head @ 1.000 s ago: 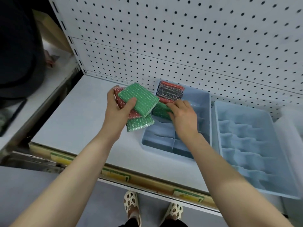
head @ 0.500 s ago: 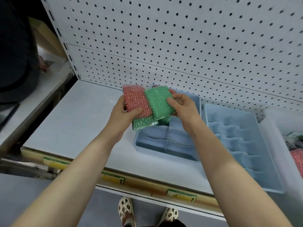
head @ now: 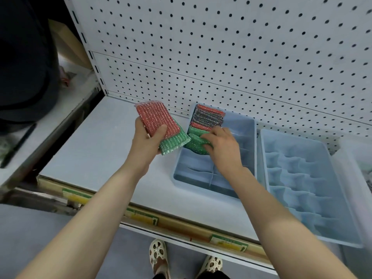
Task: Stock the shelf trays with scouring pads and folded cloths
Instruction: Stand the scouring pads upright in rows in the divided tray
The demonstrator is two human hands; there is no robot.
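Note:
My left hand [head: 147, 141] grips a small stack of wrapped scouring pads above the shelf, a red pad [head: 158, 119] on top and a green pad [head: 175, 141] under it. My right hand [head: 223, 146] holds another green pad [head: 196, 144] down in the left column of the blue divided tray [head: 246, 125]. Behind it in the same column lie a green pad [head: 196, 130], a grey striped pad [head: 207, 117] and red ones. The tray's front compartments hold nothing.
A second blue divided tray [head: 302, 178] stands to the right, its compartments bare. A clear bin [head: 358, 158] shows at the right edge. White pegboard [head: 221, 57] backs the white shelf [head: 96, 150]. My feet show below the shelf's labelled front edge.
My right hand took the top green pad off the stack in my left hand and carried it down into the tray. The red pad now tops the left hand's stack.

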